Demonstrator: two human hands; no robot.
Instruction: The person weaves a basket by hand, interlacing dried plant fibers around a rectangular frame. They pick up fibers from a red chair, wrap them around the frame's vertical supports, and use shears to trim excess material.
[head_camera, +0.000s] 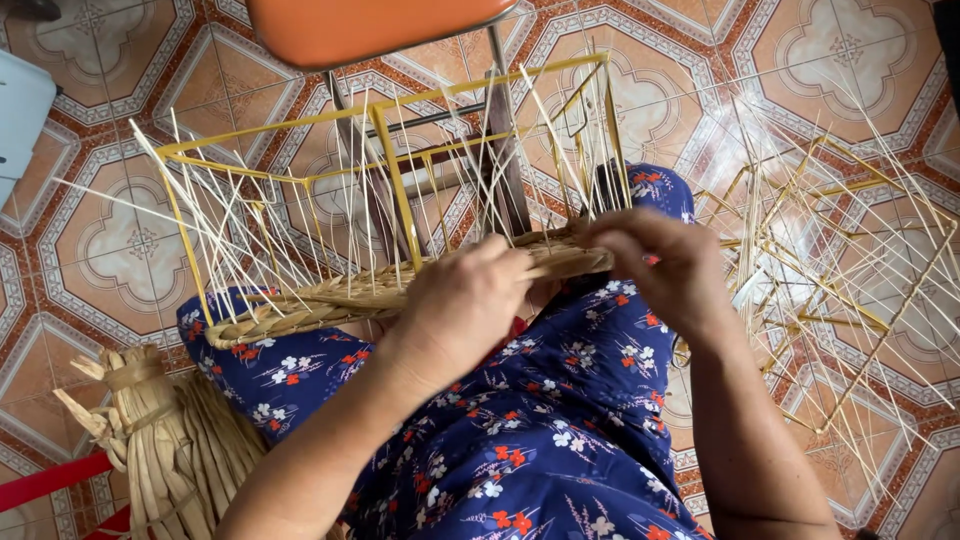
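A blue floral dress (520, 440) covers the lap. On it rests the basket (340, 295), its woven rim under both hands. The left hand (460, 305) has its fingers curled shut on the rim; the right hand (655, 260) pinches the weave just beyond. Past the fingers rise pale stakes (280, 220) and a yellow frame (390, 170), then a chair (370, 25).

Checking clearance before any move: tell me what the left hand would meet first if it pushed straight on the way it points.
The left hand already rests on the woven braid rim; just beyond stand the thin upright reeds, though depth is unclear.
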